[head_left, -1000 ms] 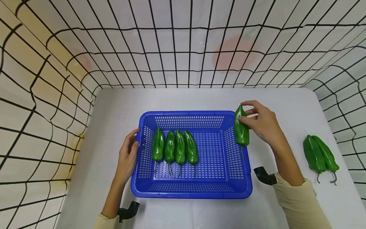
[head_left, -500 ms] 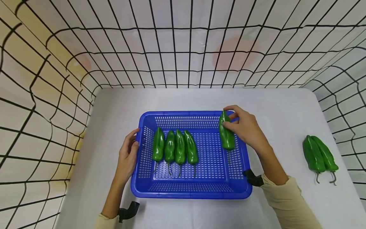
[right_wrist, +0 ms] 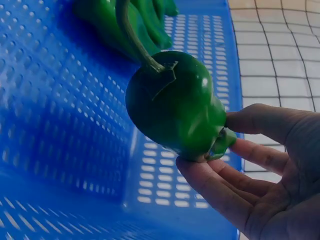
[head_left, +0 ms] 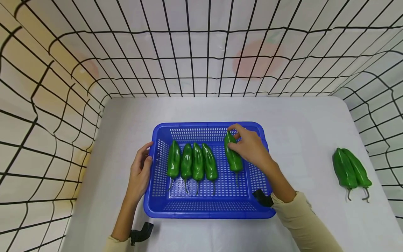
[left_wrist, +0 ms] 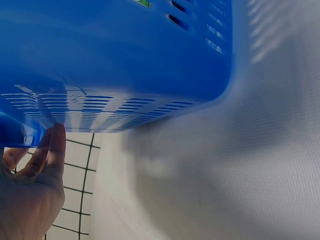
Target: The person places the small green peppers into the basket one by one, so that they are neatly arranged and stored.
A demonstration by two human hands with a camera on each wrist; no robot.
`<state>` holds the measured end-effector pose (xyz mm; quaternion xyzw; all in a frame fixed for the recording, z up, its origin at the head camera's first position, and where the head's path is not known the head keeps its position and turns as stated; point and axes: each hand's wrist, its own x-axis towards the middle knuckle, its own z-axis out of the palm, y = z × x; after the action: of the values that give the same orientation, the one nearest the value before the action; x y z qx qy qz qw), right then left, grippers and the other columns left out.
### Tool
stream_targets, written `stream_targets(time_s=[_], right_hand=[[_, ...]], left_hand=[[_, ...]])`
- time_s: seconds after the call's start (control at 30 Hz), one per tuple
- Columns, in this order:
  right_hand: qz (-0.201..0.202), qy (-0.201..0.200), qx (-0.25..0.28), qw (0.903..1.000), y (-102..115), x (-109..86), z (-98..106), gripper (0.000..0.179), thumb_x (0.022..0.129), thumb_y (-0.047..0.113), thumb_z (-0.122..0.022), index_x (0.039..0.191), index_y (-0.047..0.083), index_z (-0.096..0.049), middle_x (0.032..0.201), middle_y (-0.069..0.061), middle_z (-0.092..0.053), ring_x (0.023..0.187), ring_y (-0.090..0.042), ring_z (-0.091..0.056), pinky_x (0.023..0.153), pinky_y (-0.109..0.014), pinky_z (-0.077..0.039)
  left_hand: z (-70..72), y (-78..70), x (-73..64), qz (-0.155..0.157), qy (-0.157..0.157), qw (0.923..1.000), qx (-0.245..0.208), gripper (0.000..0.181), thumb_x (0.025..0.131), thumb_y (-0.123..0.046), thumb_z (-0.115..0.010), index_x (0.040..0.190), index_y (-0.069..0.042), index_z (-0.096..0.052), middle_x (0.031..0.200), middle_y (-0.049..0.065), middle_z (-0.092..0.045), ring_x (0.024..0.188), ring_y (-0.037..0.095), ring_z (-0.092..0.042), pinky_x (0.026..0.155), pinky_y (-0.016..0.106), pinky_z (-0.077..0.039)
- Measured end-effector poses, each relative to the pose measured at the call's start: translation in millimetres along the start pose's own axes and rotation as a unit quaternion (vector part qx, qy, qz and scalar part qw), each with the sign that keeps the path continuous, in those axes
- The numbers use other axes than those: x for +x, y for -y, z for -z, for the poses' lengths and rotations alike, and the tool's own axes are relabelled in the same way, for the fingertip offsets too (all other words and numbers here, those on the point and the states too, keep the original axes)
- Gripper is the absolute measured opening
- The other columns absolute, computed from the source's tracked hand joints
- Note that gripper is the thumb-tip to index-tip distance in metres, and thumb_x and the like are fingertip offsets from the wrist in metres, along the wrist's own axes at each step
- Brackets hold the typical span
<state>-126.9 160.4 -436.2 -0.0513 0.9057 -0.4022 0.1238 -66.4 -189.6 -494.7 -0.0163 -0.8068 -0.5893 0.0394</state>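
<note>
My right hand (head_left: 250, 145) pinches a long glossy green pepper (head_left: 233, 154) between thumb and fingers, its stem hanging toward me. This pepper is over the right half of a blue plastic basket (head_left: 209, 214). In the right wrist view, the stem end of the held pepper (right_wrist: 170, 100) faces the camera, and fingertips press its sides. Several green peppers (head_left: 198, 162) lie side by side in the basket's left half, tips away from me. My left hand (head_left: 140, 175) rests against the basket's left rim; in the left wrist view its extended fingers (left_wrist: 57, 145) touch the basket's outside.
Two more green peppers (head_left: 351, 168) lie together on the white tabletop (head_left: 302, 122) at the right. A black wire grid (head_left: 207, 57) stands round the back and sides. Black wrist cameras, such as the left one (head_left: 141, 232), sit on both wrists.
My right hand has carried the pepper leftward, from the basket's right rim to over its right half. The left hand has stayed at the left rim.
</note>
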Motion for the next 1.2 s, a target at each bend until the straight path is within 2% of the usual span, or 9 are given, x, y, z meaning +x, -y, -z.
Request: stream_targets(time_s=[0.27,0.53,0.73,0.93,1.07,1.2], right_hand=[[0.0,0.019,-0.002,0.9998,1,6.7,-17,0.047,0.088,0.007,-0.066,0.134,0.006,-0.055,0.097,-0.017,-0.065,0.058,-0.018,-0.061,0.047,-0.029,-0.052],[0.003,0.03,-0.047,0.9985,1,11.7,-29,0.048,0.088,0.006,-0.066,0.134,0.004,-0.055,0.083,-0.011,-0.061,0.056,-0.018,-0.057,0.045,-0.026,-0.049],[0.007,0.033,-0.067,0.9972,5,14.0,-36,0.046,0.088,0.004,-0.066,0.133,0.003,-0.055,0.091,-0.013,-0.065,0.065,-0.021,-0.063,0.048,-0.026,-0.052],[0.014,0.04,-0.096,0.9945,7,15.9,-43,0.044,0.088,0.003,-0.067,0.131,0.002,-0.057,0.102,-0.016,-0.067,0.079,-0.025,-0.065,0.057,-0.028,-0.055],[0.013,0.039,-0.116,0.9924,10,17.3,-47,0.046,0.087,0.003,-0.068,0.131,0.002,-0.056,0.103,-0.017,-0.067,0.083,-0.027,-0.065,0.062,-0.032,-0.056],[0.011,0.042,-0.122,0.9915,12,18.5,-51,0.046,0.086,0.001,-0.068,0.131,0.001,-0.057,0.099,-0.015,-0.066,0.081,-0.027,-0.064,0.061,-0.031,-0.055]], left_hand=[[0.5,0.2,0.4,-0.004,0.0,1.0,-0.001,0.044,0.106,-0.011,-0.039,0.149,-0.021,-0.044,0.126,0.011,-0.058,0.106,0.024,-0.062,0.08,0.023,-0.055],[0.0,-0.1,0.9,-0.002,0.002,1.0,-0.003,0.044,0.107,-0.012,-0.039,0.15,-0.021,-0.044,0.126,0.011,-0.058,0.106,0.024,-0.061,0.081,0.023,-0.055],[0.2,-0.6,0.1,-0.004,0.0,1.0,-0.004,0.044,0.106,-0.012,-0.04,0.149,-0.023,-0.045,0.127,0.01,-0.059,0.108,0.023,-0.062,0.081,0.024,-0.055],[0.3,-1.2,-0.5,-0.004,0.001,1.0,-0.006,0.044,0.106,-0.012,-0.04,0.148,-0.022,-0.045,0.127,0.01,-0.059,0.108,0.023,-0.062,0.081,0.023,-0.055],[0.4,-0.7,-0.5,-0.003,0.001,1.0,-0.005,0.044,0.106,-0.012,-0.04,0.149,-0.022,-0.045,0.127,0.01,-0.059,0.108,0.024,-0.062,0.082,0.023,-0.055],[0.4,-0.8,-0.2,-0.002,0.0,1.0,-0.002,0.044,0.106,-0.012,-0.039,0.149,-0.021,-0.044,0.128,0.011,-0.058,0.109,0.024,-0.062,0.082,0.023,-0.054]])
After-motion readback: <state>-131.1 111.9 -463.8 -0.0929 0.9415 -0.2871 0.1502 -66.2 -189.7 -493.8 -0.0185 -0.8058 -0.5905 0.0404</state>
